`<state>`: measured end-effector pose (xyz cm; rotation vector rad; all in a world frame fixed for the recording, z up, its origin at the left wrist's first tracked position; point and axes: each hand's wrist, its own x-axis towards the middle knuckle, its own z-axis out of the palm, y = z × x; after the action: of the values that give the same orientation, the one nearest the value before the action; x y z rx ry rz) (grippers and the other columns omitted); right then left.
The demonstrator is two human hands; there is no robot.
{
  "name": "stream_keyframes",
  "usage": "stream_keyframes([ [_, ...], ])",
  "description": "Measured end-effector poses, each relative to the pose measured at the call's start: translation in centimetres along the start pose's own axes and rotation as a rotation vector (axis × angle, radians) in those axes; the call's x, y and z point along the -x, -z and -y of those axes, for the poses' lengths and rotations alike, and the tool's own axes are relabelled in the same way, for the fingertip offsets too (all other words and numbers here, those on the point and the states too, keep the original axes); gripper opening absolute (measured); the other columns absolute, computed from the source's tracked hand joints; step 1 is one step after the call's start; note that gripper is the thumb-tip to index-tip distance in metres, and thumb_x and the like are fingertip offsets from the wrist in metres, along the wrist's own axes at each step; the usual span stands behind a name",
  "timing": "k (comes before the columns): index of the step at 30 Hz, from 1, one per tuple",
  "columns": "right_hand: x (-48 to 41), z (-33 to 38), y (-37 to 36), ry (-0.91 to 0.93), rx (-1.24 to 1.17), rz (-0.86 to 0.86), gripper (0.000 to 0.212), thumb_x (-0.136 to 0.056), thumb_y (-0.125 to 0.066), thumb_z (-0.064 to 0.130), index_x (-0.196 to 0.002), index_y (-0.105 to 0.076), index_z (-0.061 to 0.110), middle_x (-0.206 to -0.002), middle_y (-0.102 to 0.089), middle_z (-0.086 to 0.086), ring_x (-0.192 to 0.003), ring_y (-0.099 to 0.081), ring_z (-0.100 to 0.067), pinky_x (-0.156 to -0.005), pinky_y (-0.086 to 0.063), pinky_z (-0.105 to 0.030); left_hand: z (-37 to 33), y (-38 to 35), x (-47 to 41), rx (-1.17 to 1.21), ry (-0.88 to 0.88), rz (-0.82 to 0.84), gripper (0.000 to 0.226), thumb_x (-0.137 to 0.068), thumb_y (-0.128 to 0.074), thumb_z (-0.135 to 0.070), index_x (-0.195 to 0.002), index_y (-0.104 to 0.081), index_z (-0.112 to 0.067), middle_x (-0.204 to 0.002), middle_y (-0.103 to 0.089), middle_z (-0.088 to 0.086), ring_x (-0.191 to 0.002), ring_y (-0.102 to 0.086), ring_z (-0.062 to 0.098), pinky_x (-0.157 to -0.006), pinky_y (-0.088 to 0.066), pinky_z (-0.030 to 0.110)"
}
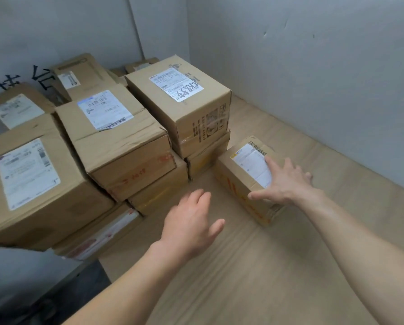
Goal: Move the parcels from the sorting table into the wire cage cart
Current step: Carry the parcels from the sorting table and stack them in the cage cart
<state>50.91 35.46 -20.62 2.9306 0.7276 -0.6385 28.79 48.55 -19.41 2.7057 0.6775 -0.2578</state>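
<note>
A small cardboard parcel (239, 181) with a white label lies on the cardboard-lined floor, beside the stack of larger parcels. My right hand (287, 181) rests flat on its top and right side with the fingers spread. My left hand (191, 221) hovers open just left of the parcel, above the floor and touching nothing. Stacked parcels fill the left: a tall one with a printed label (182, 99), a dented one (119, 137), and a big one (32, 184) at the near left.
Grey panel walls (313, 78) close the right and back sides. A brown cardboard sheet (255, 266) covers the floor in front and to the right of the stack. More parcels (79, 76) sit at the back left. A dark gap (55, 289) shows at lower left.
</note>
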Motion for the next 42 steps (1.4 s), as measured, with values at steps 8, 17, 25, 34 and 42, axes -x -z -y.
stream_keyframes([
  [8,11.6,3.7,-5.0,-0.02,0.009,0.045,0.126,-0.049,-0.061,0.09,-0.152,-0.008,0.04,-0.142,-0.032,-0.015,-0.126,-0.043,-0.038,-0.099,-0.036,-0.051,2.9,-1.4,8.0,0.041,0.045,0.03,0.069,-0.096,-0.048,-0.058,-0.151,-0.033,-0.018,-0.159,-0.032,0.001,-0.145,-0.031,0.021,-0.112,-0.036,0.038],
  [17,23.0,10.5,-10.1,-0.022,-0.01,0.079,0.127,-0.054,-0.06,0.092,-0.154,-0.003,0.039,-0.139,-0.032,-0.014,-0.123,-0.045,-0.037,-0.096,-0.038,-0.05,8.3,-5.3,19.6,0.14,0.133,0.103,0.066,-0.096,-0.048,-0.058,-0.148,-0.036,-0.018,-0.15,-0.041,0.001,-0.135,-0.042,0.021,-0.101,-0.044,0.037],
  [25,28.6,13.8,-14.2,0.042,-0.417,0.101,0.102,-0.075,-0.063,0.069,-0.156,-0.007,0.046,-0.153,-0.04,-0.002,-0.134,-0.047,-0.029,-0.105,-0.042,-0.043,11.7,-4.9,24.5,0.296,0.123,0.031,0.059,-0.095,-0.054,-0.052,-0.144,-0.042,-0.022,-0.146,-0.047,-0.002,-0.128,-0.051,0.021,-0.1,-0.046,0.036],
  [34,27.4,11.6,-17.9,0.001,-0.948,0.117,0.06,-0.076,-0.086,0.026,-0.129,-0.06,0.024,-0.118,-0.072,0.01,-0.102,-0.069,-0.007,-0.093,-0.054,-0.033,11.9,-5.2,24.0,0.393,0.176,0.018,0.048,-0.092,-0.06,-0.046,-0.134,-0.047,-0.025,-0.133,-0.055,0.002,-0.114,-0.058,0.025,-0.094,-0.049,0.038],
  [42,25.7,10.8,-18.2,0.107,-1.091,0.214,0.055,-0.067,-0.08,0.043,-0.117,-0.065,0.027,-0.106,-0.076,0.012,-0.096,-0.071,-0.005,-0.084,-0.055,-0.029,11.4,-5.8,22.2,0.414,0.34,0.045,0.035,-0.098,-0.053,-0.043,-0.124,-0.053,-0.019,-0.118,-0.064,0.001,-0.103,-0.06,0.022,-0.088,-0.05,0.035],
])
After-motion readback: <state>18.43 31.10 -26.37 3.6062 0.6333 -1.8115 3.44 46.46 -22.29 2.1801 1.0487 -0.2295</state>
